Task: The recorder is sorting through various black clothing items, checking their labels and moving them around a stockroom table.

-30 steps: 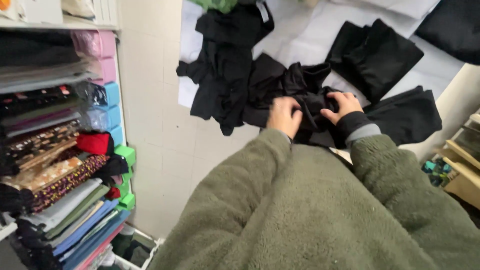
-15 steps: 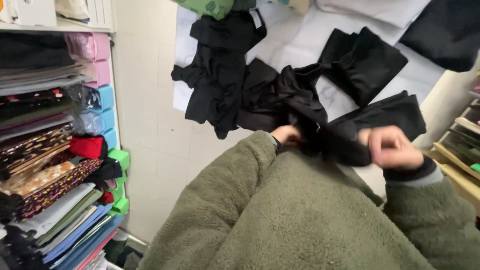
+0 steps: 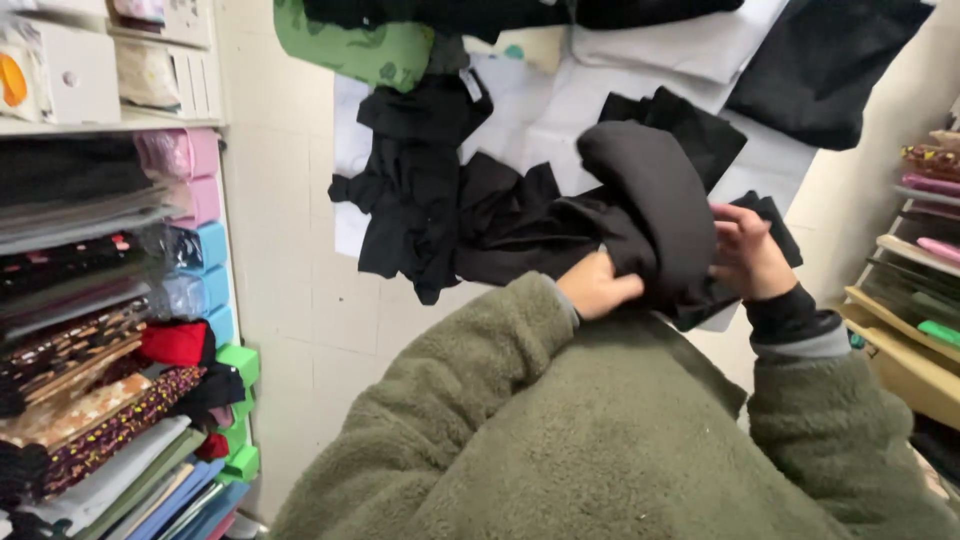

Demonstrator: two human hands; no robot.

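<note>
Both hands raised in front of the chest, gripping one bundle of black cloth (image 3: pixel 650 215). Left hand (image 3: pixel 596 285) closed into the lower folds, fingers curled and mostly buried. Right hand (image 3: pixel 745 252) pressed to the bundle's far side, fingers (image 3: pixel 728 222) bent round the edge. Bundle held above the floor, hanging over a spread of other black pieces (image 3: pixel 420 190) and white paper sheets (image 3: pixel 560 110).

Risk of a loose tail slipping free if either grip eases; possibly snagging the pieces below, though hard to judge from above. Little room sideways: fabric shelf (image 3: pixel 90 330) close at left, rack of rolls (image 3: pixel 925 290) at right. Open floor tiles (image 3: pixel 300 300) only at lower left.
</note>
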